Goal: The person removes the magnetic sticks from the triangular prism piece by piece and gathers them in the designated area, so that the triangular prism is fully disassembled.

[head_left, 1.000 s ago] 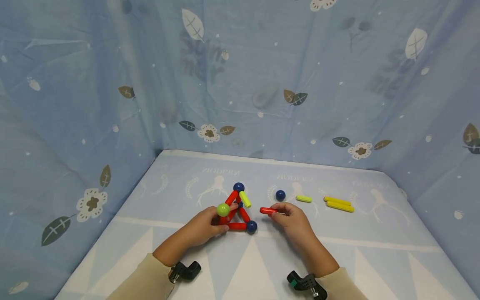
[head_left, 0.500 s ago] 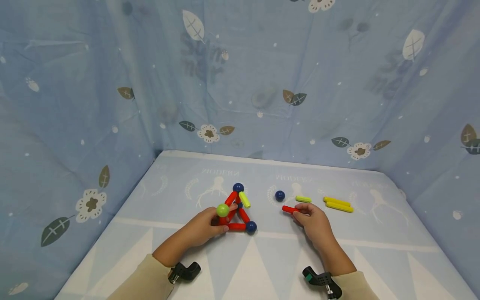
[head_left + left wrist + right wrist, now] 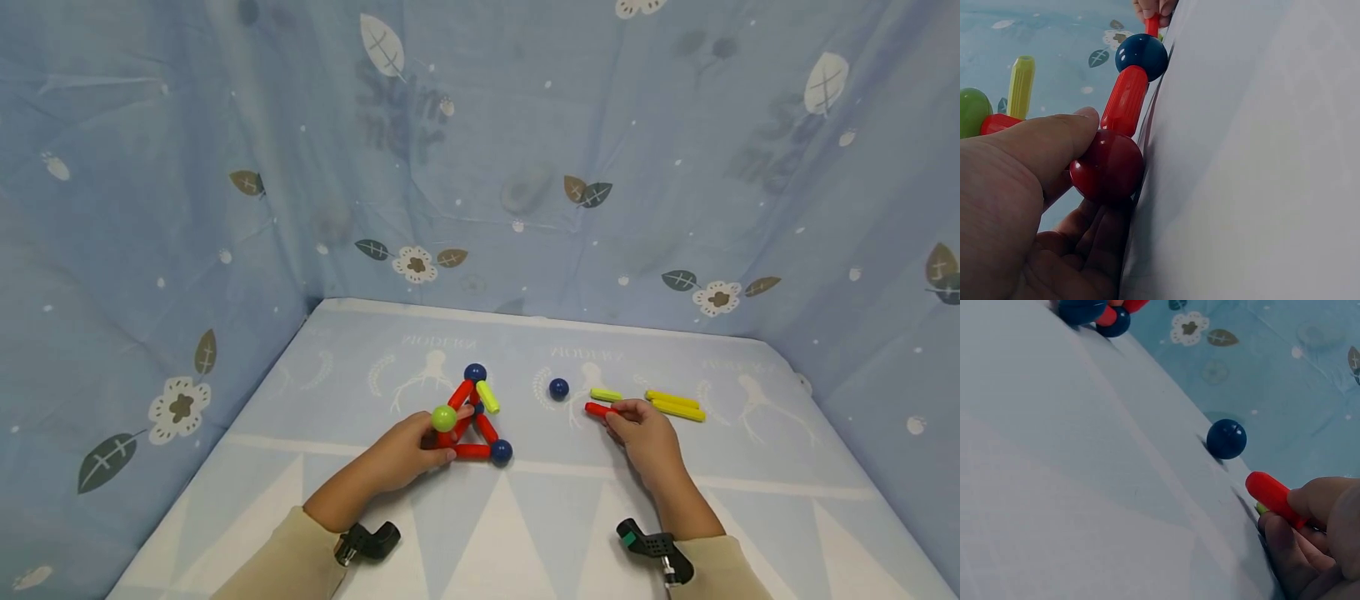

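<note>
Before leaf-print cloth (image 3: 495, 125), on a pale surface (image 3: 517, 533), the right hand (image 3: 647, 435) pinches a red rod (image 3: 597, 409) between its fingers, long axis pointing left toward the ball-and-rod frame (image 3: 487, 429), well apart, which the left hand (image 3: 405, 452) grips.

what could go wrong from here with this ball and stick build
The loose blue ball near the right hand might roll if brushed. The yellow-green stick on the build has one free end, so a bump could dislodge it. The left hand grips the build; a slip may tip it.
</note>
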`<state>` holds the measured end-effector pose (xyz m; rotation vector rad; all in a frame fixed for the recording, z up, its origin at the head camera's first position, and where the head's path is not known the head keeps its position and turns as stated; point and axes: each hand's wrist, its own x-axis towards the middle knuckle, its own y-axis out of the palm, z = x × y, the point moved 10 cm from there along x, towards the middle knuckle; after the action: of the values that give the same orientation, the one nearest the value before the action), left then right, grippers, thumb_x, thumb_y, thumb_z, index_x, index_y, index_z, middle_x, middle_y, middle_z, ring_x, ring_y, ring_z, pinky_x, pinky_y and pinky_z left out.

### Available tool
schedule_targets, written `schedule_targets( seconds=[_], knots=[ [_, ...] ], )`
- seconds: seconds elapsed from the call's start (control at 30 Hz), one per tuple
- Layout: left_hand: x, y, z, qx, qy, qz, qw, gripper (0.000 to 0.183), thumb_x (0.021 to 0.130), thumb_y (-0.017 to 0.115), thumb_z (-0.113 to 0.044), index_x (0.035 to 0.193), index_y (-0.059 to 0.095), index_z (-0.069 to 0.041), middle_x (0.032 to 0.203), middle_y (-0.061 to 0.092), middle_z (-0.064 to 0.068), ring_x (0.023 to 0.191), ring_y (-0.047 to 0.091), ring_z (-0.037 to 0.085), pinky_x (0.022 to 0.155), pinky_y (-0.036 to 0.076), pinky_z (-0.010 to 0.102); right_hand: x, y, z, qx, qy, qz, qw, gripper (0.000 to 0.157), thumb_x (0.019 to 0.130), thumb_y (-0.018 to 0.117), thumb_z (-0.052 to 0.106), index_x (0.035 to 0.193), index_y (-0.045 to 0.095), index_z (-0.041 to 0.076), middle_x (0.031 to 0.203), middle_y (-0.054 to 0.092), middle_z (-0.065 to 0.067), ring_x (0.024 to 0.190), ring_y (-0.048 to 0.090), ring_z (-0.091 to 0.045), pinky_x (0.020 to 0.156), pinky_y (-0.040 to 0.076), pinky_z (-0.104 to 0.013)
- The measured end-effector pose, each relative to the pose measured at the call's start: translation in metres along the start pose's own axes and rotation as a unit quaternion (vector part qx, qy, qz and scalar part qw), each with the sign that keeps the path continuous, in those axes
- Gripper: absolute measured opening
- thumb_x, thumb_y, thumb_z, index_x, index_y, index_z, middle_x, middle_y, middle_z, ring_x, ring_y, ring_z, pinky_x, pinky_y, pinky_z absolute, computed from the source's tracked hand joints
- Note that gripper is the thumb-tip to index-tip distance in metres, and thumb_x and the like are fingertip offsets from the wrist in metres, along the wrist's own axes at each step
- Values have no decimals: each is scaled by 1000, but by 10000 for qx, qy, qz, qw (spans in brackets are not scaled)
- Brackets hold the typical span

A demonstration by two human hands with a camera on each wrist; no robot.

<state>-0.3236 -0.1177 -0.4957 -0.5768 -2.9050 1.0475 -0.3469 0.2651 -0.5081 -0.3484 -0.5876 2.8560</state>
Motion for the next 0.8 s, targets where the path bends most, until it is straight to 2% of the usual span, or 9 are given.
schedule_targets(
  seconds=[0.1, 0.2, 0.5, 0.8],
  knots=[
    [0, 1, 0, -19, -25, 6, 10000, 50, 91, 83, -28, 137, 64, -20, 113, 64, 0, 104, 61, 20, 101, 53, 51, 3, -2, -3, 425, 124, 36, 9990, 33, 103, 70, 20, 131, 63, 4, 121, 62, -14, 96, 68, -12, 81, 58, -19],
    [1, 2, 1, -25, -36, 6, 10000, 51, 91, 83, -28, 138, 64, -21, 113, 63, 0, 104, 60, 20, 101, 53, 51, 5, -4, -4, 584, 229, 39, 9980, 34, 103, 69, 22, 132, 62, 5, 125, 61, -14, 95, 69, -10, 81, 58, -19],
    [2, 2, 0, -31, -32, -10, 10000, 48, 92, 82, -28, 136, 65, -21, 113, 63, 0, 104, 61, 20, 102, 53, 51, 10, -7, -9, 730, 425, -18, 9964, 35, 105, 65, 21, 136, 62, 5, 134, 57, -16, 97, 71, -9, 82, 59, -20],
    [2, 1, 0, -16, -8, 6, 10000, 47, 92, 82, -28, 136, 65, -20, 112, 63, 0, 103, 60, 20, 101, 53, 50, 11, -9, -15, 831, 684, -97, 9941, 36, 107, 62, 22, 139, 61, 6, 134, 58, -15, 98, 70, -12, 82, 59, -20]
  ],
)
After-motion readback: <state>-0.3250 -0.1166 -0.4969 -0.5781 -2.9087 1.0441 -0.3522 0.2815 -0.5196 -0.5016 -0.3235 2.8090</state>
